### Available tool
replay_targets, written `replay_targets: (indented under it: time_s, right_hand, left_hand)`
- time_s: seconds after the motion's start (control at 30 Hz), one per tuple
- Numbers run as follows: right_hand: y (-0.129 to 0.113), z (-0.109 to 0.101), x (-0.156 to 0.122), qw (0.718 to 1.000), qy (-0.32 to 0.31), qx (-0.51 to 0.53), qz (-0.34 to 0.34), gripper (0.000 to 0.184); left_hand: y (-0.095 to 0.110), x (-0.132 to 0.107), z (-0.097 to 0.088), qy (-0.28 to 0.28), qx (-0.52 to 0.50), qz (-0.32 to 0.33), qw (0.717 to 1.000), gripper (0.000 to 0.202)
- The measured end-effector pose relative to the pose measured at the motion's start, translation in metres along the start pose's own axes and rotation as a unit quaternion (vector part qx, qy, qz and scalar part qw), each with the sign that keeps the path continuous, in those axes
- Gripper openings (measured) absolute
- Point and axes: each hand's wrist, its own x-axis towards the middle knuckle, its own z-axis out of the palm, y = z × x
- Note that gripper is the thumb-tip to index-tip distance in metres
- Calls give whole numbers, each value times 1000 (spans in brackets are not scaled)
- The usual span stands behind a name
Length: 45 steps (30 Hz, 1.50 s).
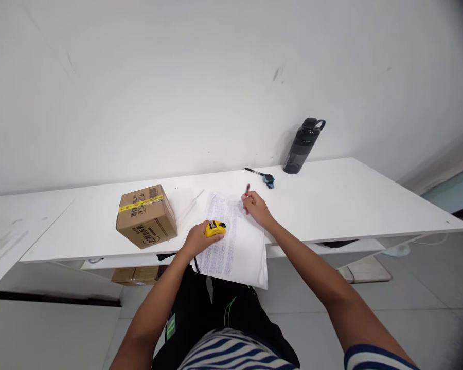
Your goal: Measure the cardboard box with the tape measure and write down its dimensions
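My left hand (199,240) is closed around a yellow tape measure (215,228) resting on a printed sheet of paper (235,246) that overhangs the front edge of the white table (332,200). My right hand (256,206) grips a red pen (247,190) with its tip near the top of the sheet. A taped cardboard box (146,216) sits just left of my left hand.
A dark water bottle (303,145) stands at the back against the wall. A black pen (253,171) and a small blue object (269,180) lie near it. Another cardboard box (137,275) sits under the table. A second white surface (7,231) adjoins on the left.
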Motion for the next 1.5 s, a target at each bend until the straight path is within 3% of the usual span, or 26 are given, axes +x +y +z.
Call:
replay_targets:
  time_s: [0.07, 0.17, 0.27, 0.5, 0.8, 1.17, 1.5]
  right_hand:
    - [2, 1, -12, 992, 0, 124, -5, 41]
    - [1, 6, -20, 982, -44, 183, 0, 46]
    - [0, 14, -19, 984, -53, 167, 17, 42]
    - [-1, 21, -21, 991, -4, 112, 72, 42]
    - [-1, 22, -23, 992, -30, 100, 70, 38]
    - [3, 23, -24, 992, 3, 104, 66, 36]
    - [6, 23, -22, 991, -12, 114, 72, 36]
  left_hand:
    - [3, 1, 2, 11, 18, -1, 1000, 42]
    - [6, 2, 5, 30, 29, -8, 999, 43]
    - [6, 1, 7, 43, 25, -13, 999, 43]
    - [5, 0, 7, 36, 2, -28, 999, 44]
    - [4, -1, 7, 29, -17, -32, 999, 42]
    - [6, -1, 6, 27, -19, -38, 999, 42]
    - [8, 0, 5, 23, -14, -43, 999, 42]
